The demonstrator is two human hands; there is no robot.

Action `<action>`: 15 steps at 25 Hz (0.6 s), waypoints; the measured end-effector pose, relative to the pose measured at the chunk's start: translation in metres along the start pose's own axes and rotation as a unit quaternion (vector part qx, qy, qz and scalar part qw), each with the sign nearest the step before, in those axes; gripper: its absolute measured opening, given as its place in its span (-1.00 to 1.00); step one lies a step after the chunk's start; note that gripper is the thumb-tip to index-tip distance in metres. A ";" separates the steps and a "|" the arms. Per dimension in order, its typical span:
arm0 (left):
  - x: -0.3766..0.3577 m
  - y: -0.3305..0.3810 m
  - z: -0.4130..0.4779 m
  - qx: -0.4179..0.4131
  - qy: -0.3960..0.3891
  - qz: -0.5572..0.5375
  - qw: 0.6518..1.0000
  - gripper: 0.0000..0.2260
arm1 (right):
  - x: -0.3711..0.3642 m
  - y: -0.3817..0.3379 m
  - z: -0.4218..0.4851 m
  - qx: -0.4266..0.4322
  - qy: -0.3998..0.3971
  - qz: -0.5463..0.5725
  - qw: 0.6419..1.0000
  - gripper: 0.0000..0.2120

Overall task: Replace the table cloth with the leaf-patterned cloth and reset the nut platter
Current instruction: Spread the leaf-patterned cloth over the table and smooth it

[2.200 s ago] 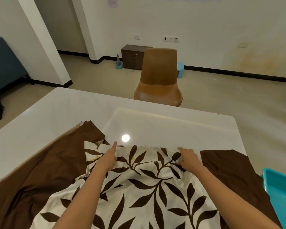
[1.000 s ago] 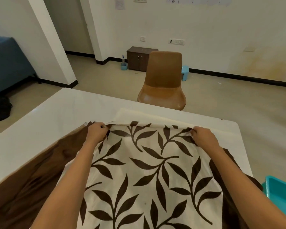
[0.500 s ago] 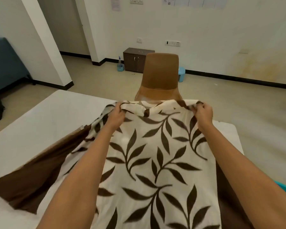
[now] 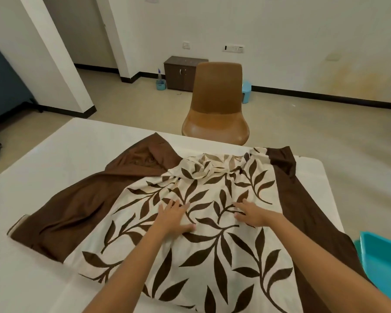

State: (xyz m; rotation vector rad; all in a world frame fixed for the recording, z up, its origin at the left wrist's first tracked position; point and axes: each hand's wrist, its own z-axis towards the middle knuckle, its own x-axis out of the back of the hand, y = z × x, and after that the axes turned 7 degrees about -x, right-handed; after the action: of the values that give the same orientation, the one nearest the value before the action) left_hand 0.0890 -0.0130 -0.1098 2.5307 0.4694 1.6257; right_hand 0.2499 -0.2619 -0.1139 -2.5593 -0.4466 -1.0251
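The leaf cloth lies rumpled on the table, covering the middle and right of the top. Its cream panel with brown leaves runs from the table's near edge towards the far edge, where the fabric is bunched into folds just short of that edge. Plain brown bands flank the panel. The left band spreads out creased towards the table's left side, and the right band lies along the right edge.

The left hand and the right hand both rest palm down on the cream panel with their fingers straight and spread. They grip nothing, and lie side by side, a little apart.

A brown chair stands just beyond the far edge. A teal tub shows by the table's near right corner; whether it sits on the table cannot be told. Behind the chair a dark cabinet stands against the wall.
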 end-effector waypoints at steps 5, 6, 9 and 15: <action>-0.027 0.004 -0.046 -0.019 0.173 -0.088 0.981 -0.12 | -0.003 0.018 0.018 -0.046 0.057 -0.039 0.997 -0.41; -0.032 0.006 -0.058 -0.043 0.211 -0.105 0.971 -0.15 | 0.001 0.023 0.020 -0.068 0.082 -0.046 0.993 -0.41; -0.059 0.017 -0.090 -0.196 0.219 -0.038 0.955 -0.29 | -0.005 0.018 0.012 -0.063 0.145 0.023 0.987 -0.39; -0.080 0.027 -0.074 -0.258 0.164 0.142 0.941 -0.83 | -0.049 0.008 -0.040 0.042 0.116 0.104 0.987 -0.24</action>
State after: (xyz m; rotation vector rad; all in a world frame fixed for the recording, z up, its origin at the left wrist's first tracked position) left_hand -0.0027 -0.0691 -0.1414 2.0111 -0.2943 1.9578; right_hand 0.1961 -0.2942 -0.1228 -2.3168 -0.1522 -1.1792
